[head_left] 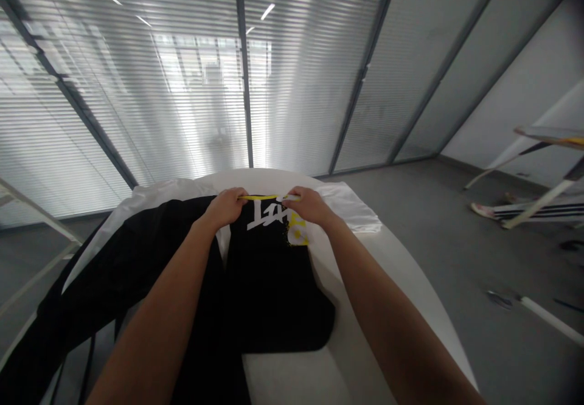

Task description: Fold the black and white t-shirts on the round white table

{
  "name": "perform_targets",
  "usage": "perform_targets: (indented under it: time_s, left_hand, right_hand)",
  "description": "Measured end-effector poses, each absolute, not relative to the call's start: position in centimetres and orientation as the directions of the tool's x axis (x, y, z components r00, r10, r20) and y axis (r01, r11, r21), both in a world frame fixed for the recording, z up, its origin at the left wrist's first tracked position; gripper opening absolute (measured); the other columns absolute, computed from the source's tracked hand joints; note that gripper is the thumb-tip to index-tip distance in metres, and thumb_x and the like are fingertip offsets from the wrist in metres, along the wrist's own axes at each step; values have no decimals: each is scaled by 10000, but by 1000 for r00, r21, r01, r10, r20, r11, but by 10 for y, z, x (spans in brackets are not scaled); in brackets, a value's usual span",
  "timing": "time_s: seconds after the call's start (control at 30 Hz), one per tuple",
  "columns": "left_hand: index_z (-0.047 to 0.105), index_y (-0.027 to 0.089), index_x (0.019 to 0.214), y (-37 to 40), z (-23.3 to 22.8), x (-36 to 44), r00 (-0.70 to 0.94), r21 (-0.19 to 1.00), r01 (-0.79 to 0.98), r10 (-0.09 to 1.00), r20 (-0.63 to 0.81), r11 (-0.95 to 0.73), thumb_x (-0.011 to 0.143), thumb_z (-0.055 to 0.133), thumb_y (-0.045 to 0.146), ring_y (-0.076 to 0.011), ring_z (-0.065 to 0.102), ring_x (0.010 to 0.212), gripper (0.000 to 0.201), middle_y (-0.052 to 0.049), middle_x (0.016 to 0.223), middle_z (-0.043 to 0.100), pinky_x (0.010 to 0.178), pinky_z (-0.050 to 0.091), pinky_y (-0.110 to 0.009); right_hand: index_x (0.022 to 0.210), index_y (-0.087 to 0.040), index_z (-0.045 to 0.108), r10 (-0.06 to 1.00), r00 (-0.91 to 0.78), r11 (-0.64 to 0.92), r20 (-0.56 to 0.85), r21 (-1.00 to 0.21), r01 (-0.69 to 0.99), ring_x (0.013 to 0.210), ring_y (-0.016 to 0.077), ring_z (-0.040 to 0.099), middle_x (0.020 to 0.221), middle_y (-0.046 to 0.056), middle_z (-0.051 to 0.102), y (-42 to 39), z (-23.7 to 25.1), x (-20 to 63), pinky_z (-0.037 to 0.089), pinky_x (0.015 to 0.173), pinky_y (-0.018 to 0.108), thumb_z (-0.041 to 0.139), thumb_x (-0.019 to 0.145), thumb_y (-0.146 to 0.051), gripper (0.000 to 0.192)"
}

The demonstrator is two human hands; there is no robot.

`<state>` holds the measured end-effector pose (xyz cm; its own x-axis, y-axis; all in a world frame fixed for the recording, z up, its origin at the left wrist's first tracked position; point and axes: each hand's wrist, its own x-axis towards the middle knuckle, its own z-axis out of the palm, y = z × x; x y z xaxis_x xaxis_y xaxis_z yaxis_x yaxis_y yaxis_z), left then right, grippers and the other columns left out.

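Note:
A black T-shirt [274,289] with white lettering and a yellow print lies on the white round table [410,289]. Its far edge has a yellow trim. My left hand [227,206] pinches that far edge on the left side. My right hand [306,204] pinches the same edge on the right side. Both arms reach forward over the shirt. A second black garment [123,271] lies spread out to the left of it.
A white garment [351,207] lies at the far side of the table, under the black ones. Glass walls with blinds stand behind the table. On the right, a person's striped leg and shoe [515,211] rest on the grey floor near white table legs.

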<state>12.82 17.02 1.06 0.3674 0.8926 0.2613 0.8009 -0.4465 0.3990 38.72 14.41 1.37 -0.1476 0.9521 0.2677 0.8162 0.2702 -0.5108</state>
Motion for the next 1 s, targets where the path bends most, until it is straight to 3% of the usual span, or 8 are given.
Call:
perform_targets:
  time_s: [0.3, 0.4, 0.5, 0.63, 0.83, 0.93, 1.0]
  left_hand:
    - [687, 200, 965, 162, 36, 131, 298, 331, 787, 790, 535, -521, 894, 470, 272, -237, 592, 967, 239, -63, 985, 686, 946, 440, -389]
    - [687, 203, 973, 157, 45, 132, 275, 353, 783, 795, 541, -512, 889, 481, 273, -235, 588, 988, 233, -57, 1004, 686, 969, 431, -390]
    - [694, 199, 971, 151, 56, 128, 314, 409, 762, 839, 445, -502, 865, 510, 266, -212, 607, 973, 223, -41, 1013, 694, 960, 442, -350]
    - [708, 190, 937, 143, 72, 121, 385, 446, 755, 875, 294, -481, 818, 555, 283, -194, 628, 899, 215, -26, 960, 710, 876, 473, -313]
    - [730, 196, 853, 120, 99, 112, 541, 522, 723, 841, -19, -453, 723, 616, 281, -176, 643, 789, 192, -10, 840, 715, 738, 485, -269]
    - [746, 228, 960, 106, 112, 111, 532, 560, 751, 824, -196, -351, 744, 589, 291, -175, 655, 785, 274, -5, 809, 720, 718, 487, -259]
    - [724, 253, 1083, 103, 116, 110, 483, 558, 770, 854, -194, -309, 755, 586, 307, -175, 660, 800, 359, -3, 824, 725, 724, 486, -257]
  right_hand:
    - [950, -180, 709, 876, -101, 352, 472, -482, 803, 906, 192, 614, 964, 53, 689, 138, 45, 387, 433, 839, 293, 647, 822, -374, 241]
    - [951, -181, 697, 860, -110, 379, 499, -479, 791, 911, 186, 604, 967, 47, 676, 135, 55, 389, 430, 851, 288, 639, 823, -364, 230]
    - [962, -185, 691, 890, -177, 387, 421, -490, 781, 942, 188, 599, 1003, 43, 682, 128, 66, 392, 423, 870, 283, 639, 819, -355, 228]
    - [984, -199, 684, 933, -292, 359, 209, -515, 779, 936, 195, 608, 1015, 35, 697, 117, 80, 397, 432, 832, 273, 645, 815, -365, 240]
    - [988, -199, 677, 865, -500, 404, -34, -542, 736, 870, 187, 620, 971, 35, 704, 96, 98, 401, 444, 755, 259, 662, 786, -291, 223]
    - [997, -201, 685, 800, -566, 381, -198, -561, 735, 825, 186, 623, 925, 42, 706, 85, 107, 404, 448, 712, 260, 660, 797, -349, 249]
    - [1007, -203, 687, 795, -555, 349, -245, -563, 749, 828, 190, 624, 929, 50, 707, 81, 110, 408, 449, 695, 259, 635, 822, -419, 289]
